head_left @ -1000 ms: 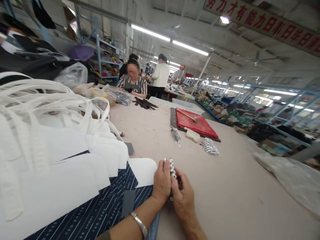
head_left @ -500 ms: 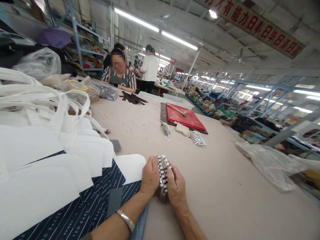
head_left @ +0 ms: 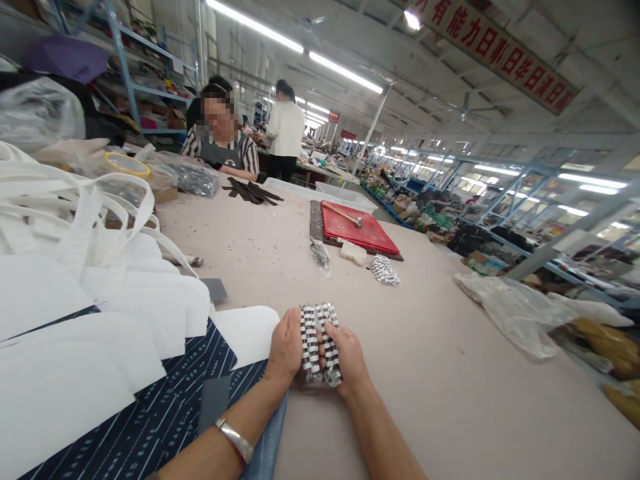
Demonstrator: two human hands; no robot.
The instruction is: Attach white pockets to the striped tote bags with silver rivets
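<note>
Between my two hands is a black-and-white chequered bundle [head_left: 311,340] with shiny, clear-looking ends at the bottom. My left hand [head_left: 287,347] grips its left side, fingers mostly hidden behind it. On the right, my right hand [head_left: 347,353] holds the other side with the thumb on the front face, and some fingertips show through a gap in the middle. A similar striped bundle [head_left: 385,270] lies farther off on the table [head_left: 425,373], with a plastic-wrapped dark bundle [head_left: 320,255] and a cream block [head_left: 353,253] beside it.
White pieces with straps [head_left: 125,340] cover dark printed fabric [head_left: 170,413] at the left. A hammer [head_left: 345,215] lies on a red board [head_left: 367,233] ahead. Clear plastic [head_left: 515,313] lies at the right edge. A person in stripes [head_left: 247,157] is across the table.
The bundle has spread wider between my hands, showing more of its face and a gap in the middle. The view has shifted slightly, so the surroundings sit farther left.
</note>
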